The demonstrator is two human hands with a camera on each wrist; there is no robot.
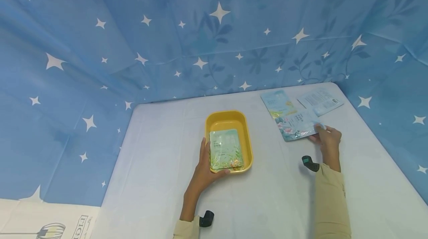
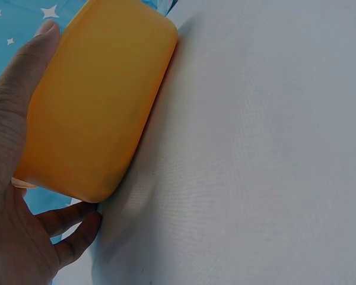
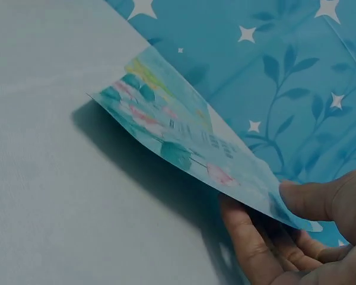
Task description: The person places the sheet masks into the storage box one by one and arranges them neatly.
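On the right, right hand [image 1: 328,141] pinches a packet [image 1: 297,124] by its edge; a hold that slim could slip! Left hand [image 1: 202,174] grips the tub [image 1: 226,124].

Smooth plastic tray [image 1: 249,146], glossy packet [image 1: 225,149], cloth backdrop [image 1: 187,38]

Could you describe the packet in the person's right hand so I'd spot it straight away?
On the white table, look right of the yellow tub. The packet nearest the person there, pinched in the right hand, is the one. Pink flowers set it apart from the yellow-patterned packet and the print-lined packet beyond it.
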